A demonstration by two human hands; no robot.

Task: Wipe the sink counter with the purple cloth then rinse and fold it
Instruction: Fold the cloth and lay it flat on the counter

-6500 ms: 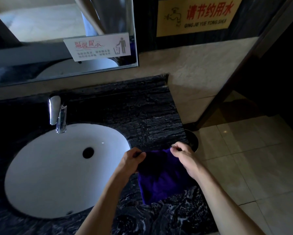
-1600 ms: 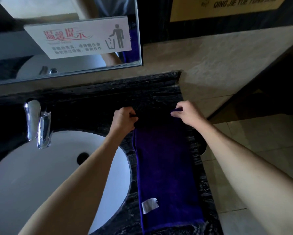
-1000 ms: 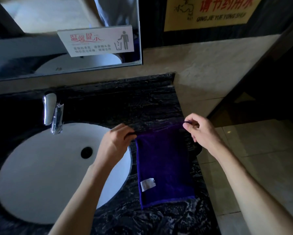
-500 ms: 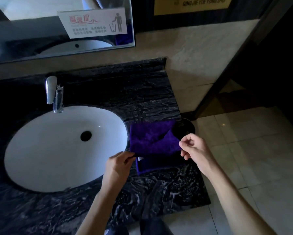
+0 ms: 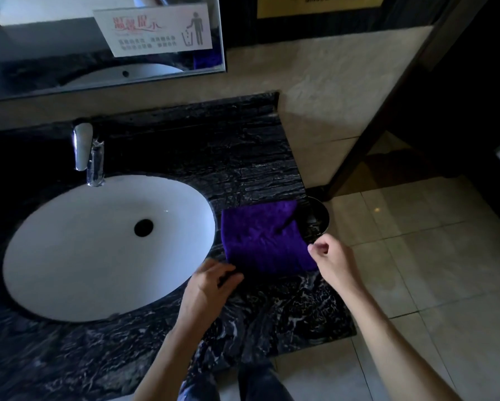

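The purple cloth [image 5: 264, 238] lies folded in a rough square on the black marble counter [image 5: 274, 308], just right of the white sink basin [image 5: 78, 250]. My left hand [image 5: 211, 285] sits at the cloth's near-left corner with its fingertips closed on the shadowed edge. My right hand [image 5: 334, 263] is at the cloth's near-right edge, thumb and forefinger curled together against it; whether they still pinch the fabric is not clear. The chrome tap [image 5: 88, 153] behind the basin is not running.
A round metal-rimmed opening [image 5: 318, 218] is set in the counter's right edge beside the cloth. A mirror [image 5: 69, 68] with a notice hangs above the counter. Beige floor tiles [image 5: 416, 256] and a dark partition post [image 5: 387, 111] lie to the right.
The cloth was stretched out long on the counter. Both hands then drew its far end toward me and laid it over the near half, so it is now folded and flat.
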